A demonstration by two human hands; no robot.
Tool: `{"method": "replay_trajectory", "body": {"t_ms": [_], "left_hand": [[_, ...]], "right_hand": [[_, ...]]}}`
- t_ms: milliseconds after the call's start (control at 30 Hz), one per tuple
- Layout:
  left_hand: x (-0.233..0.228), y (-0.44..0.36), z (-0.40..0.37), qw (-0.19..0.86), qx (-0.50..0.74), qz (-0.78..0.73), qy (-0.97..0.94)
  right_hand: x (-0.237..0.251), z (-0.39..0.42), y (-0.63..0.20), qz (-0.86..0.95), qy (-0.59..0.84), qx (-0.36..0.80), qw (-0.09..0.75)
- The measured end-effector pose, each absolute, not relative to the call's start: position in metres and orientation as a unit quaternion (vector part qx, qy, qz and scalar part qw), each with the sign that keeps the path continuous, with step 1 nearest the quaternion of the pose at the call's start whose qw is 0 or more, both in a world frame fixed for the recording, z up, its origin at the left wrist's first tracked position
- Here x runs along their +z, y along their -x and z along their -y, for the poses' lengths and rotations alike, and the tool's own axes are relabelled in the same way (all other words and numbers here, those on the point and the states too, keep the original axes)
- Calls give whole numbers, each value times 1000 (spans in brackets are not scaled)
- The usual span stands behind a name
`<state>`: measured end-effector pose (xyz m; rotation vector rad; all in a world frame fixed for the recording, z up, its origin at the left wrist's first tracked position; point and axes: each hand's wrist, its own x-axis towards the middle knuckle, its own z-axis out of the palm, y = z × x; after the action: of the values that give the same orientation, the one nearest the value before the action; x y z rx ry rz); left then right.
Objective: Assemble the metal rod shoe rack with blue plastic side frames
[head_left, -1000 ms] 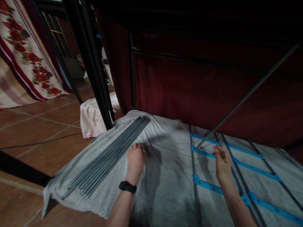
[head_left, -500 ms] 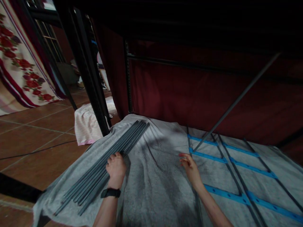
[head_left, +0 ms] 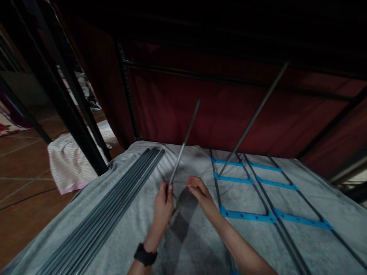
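My left hand point(head_left: 163, 204) grips the low end of a thin grey metal rod point(head_left: 185, 141), which slants up and to the right over the grey towel point(head_left: 137, 229). My right hand point(head_left: 200, 193) hovers just right of that rod end, fingers apart, holding nothing. A bundle of several grey rods point(head_left: 114, 214) lies on the towel to the left of my left hand. To the right lies a frame of dark rods joined by blue plastic strips point(head_left: 249, 215), with one rod point(head_left: 254, 118) standing up at a slant from it.
A dark red cloth wall point(head_left: 229, 110) closes the back. Black metal posts point(head_left: 71, 110) stand at the left, with a pink-striped cloth point(head_left: 65, 164) on the brown tiled floor point(head_left: 20, 172) beside them. A black beam spans overhead.
My left hand picked one rod from the bundle and raised it upright at a slant. My right hand moved left from the blue frame to beside it. The view shifted right.
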<state>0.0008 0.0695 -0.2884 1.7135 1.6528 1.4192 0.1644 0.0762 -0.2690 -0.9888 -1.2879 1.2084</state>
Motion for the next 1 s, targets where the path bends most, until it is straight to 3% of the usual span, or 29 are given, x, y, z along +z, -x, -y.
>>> {"method": "replay_trajectory", "body": {"t_ms": [100, 233, 333, 500, 600, 733, 1000], "left_hand": [[-294, -41, -49, 182, 484, -497, -697], [-295, -63, -23, 58, 486, -405, -772], [-288, -67, -11, 22, 444, -341, -828], [-286, -77, -4, 65, 381, -360, -849], [-297, -90, -4, 89, 336, -382, -856], [-313, -107, 3, 94, 259, -360, -891], [-359, -126, 5, 68, 216, -275, -934]], "right_hand": [[-250, -61, -154, 529, 392, 522, 542], [-247, -30, -157, 516, 377, 523, 565], [-242, -5, -184, 484, 342, 500, 631], [-196, 8, -288, 399, 297, 395, 773], [-175, -23, -358, 349, 337, 279, 829], [-182, -106, -411, 325, 370, 207, 845], [-190, -260, -389, 334, 386, 237, 826]]}}
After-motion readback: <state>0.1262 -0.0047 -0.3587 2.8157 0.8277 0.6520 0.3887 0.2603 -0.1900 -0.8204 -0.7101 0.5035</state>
